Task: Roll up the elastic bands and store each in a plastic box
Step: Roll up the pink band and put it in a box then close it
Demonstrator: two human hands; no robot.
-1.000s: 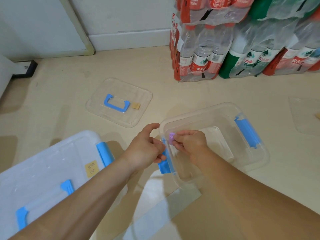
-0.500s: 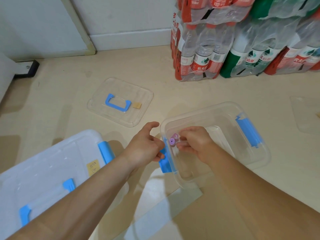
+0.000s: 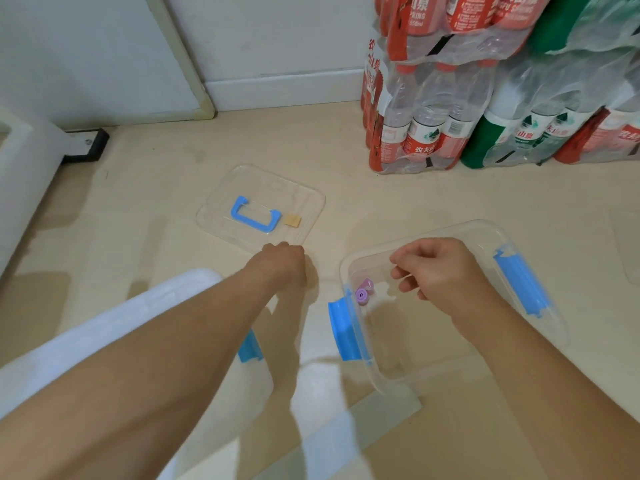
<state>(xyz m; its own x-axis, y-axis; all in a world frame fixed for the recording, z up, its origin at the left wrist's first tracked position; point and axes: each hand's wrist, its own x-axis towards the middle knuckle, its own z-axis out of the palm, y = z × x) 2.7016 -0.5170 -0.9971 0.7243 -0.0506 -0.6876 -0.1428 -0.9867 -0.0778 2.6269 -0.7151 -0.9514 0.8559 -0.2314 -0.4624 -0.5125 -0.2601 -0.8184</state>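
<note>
Purple band roll (image 3: 363, 293) inside clear box (image 3: 479, 224), near but apart from loosely curled, empty fingers (image 3: 405, 271) of right hand (image 3: 441, 271)

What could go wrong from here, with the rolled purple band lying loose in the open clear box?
1. Nothing holds the purple band: the right hand hovers above the box, empty, so the roll may spring open.
2. The band lies close to the wall by the blue latch; if it loosens, an end might get pinched under the clear lid, which lies by the left hand.
</note>
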